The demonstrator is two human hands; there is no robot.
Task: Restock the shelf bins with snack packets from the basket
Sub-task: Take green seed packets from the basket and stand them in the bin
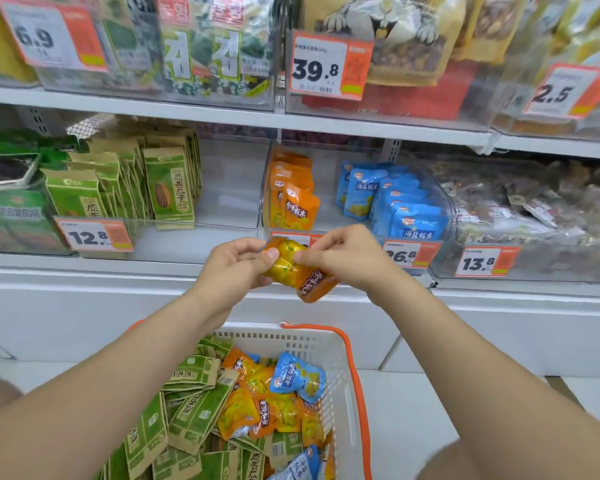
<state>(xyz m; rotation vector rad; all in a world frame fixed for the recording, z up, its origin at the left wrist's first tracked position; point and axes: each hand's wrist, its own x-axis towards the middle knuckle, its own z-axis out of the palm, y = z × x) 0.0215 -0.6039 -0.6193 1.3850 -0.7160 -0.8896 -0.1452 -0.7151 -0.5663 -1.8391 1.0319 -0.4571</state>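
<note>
Shop aisle here, white shelving stacked with clear bins and orange price tags. Middle shelf, left to right: green seed packets standing in one bin, a short row of orange packets in the clear bin dead ahead, blue packets lined up beside them.

Front and centre, both hands are on one orange snack packet, held up just in front of that bin's price tag. The left hand curls round its yellow end, thumb pressed on top. The right hand pinches the upper edge, fingers bent over it. The packet tilts, its dark label end hanging down to the right.

Down below, the white basket with the orange rim sits between the forearms, piled with green, orange and blue packets.
</note>
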